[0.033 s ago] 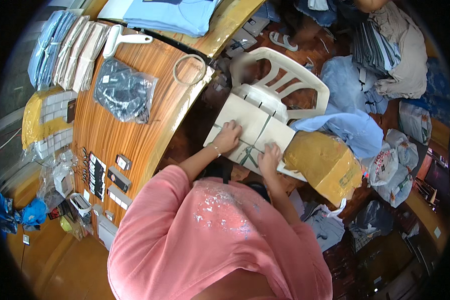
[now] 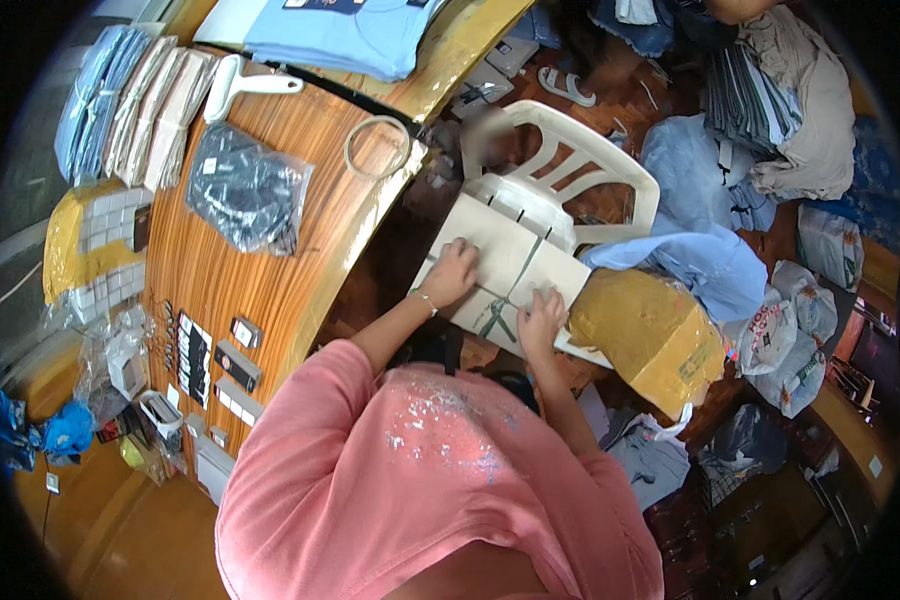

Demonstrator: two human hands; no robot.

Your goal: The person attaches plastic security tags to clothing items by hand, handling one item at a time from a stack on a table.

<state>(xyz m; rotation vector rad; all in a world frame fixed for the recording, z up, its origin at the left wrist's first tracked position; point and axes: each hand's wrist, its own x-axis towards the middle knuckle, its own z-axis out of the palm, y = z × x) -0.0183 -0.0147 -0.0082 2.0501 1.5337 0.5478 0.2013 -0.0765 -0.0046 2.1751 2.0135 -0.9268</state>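
Uneven pressure could skew the flat, smooth-faced rectangular cream bundle [image 2: 487,235] on the white slatted plastic chair [image 2: 644,208], or slacken its thin dark-green tie [image 2: 494,318], as loosely spread fingers of the left hand [image 2: 454,273] rest on top and bent fingers of the right hand [image 2: 541,320] touch near one edge, any pinch unclear.

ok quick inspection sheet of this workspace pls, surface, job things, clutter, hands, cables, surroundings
surface: white plastic chair under the package; wooden table to the left
job's things: flat cream package tied with green string
clutter: lint roller and bagged dark garment on the table
grip: left hand rests on the package top; right hand touches its near right part, hold unclear
cables: thin dark line at far lower left, too small to tell
surroundings: yellow-brown taped parcel right of the package, blue cloth beyond it
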